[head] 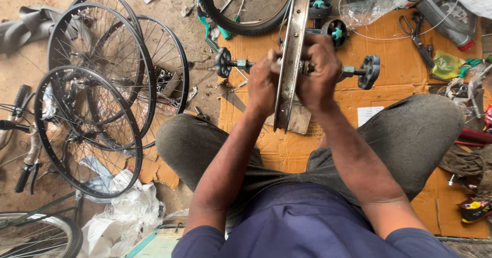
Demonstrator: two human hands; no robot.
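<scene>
A bare metal wheel rim (292, 58) stands edge-on in front of me, mounted on an axle of a truing stand with black knobs at the left (223, 62) and right (370, 72). My left hand (263, 82) grips the hub area on the rim's left side. My right hand (319, 71) is closed around the hub on the rim's right side. Both forearms reach forward over my crossed legs. The hub itself is hidden by my fingers.
Several spoked black wheels (97, 99) lean at the left on the dirt floor. Flattened cardboard (394, 53) lies under the stand, with scissors (417, 35), a grey bottle (448, 14) and clutter at the right. A tyred wheel (246, 6) lies behind. White plastic bags (123, 212) sit lower left.
</scene>
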